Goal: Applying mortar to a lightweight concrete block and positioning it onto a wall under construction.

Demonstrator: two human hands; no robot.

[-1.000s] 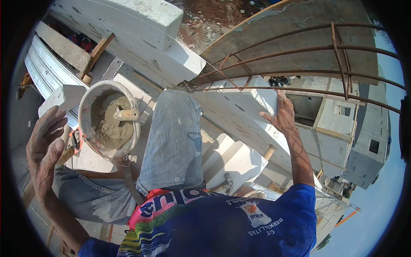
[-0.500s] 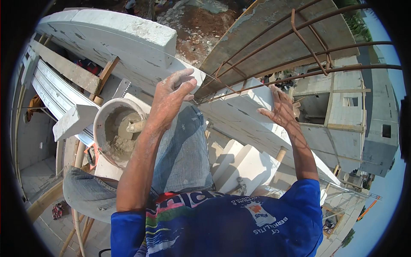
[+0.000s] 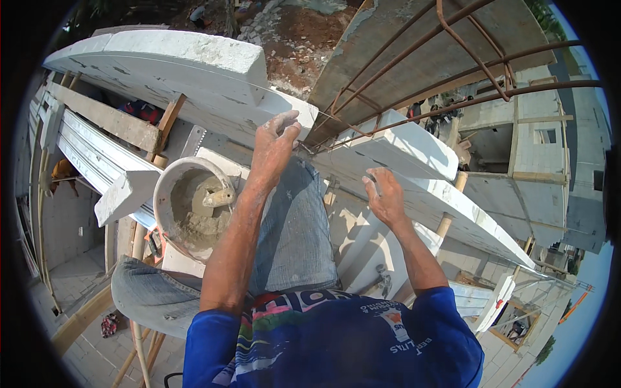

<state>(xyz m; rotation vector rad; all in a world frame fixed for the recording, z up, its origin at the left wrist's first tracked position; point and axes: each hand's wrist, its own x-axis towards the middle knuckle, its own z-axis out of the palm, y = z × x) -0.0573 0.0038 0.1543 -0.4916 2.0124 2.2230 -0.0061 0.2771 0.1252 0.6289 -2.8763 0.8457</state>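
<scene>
My left hand (image 3: 277, 145), dusted with mortar, is raised beside the end of a white block wall (image 3: 187, 55), close under a thin string stretched along it. Its fingers are curled toward the thumb; whatever may be between them is too small to make out. My right hand (image 3: 386, 197) hovers with thumb and fingers apart, holding nothing, just left of a white block (image 3: 414, 145) laid on the right-hand wall. Left of my left forearm stands a bucket (image 3: 162, 200) of grey mortar. In it lies a trowel, its pale handle (image 3: 220, 197) pointing toward my arm.
Rusty rebar (image 3: 446, 97) slants out at the upper right before a board panel (image 3: 381, 45). A toothed blade (image 3: 193, 140) lies behind the bucket, and a loose white block (image 3: 126, 196) left of it. White blocks (image 3: 362, 242) lie below my right hand. Bamboo poles (image 3: 453, 204) support the walls.
My right hand has come off the block on the right-hand wall and moved left and down. My left hand remains near the string, its fingers more curled. The whole view has shifted slightly.
</scene>
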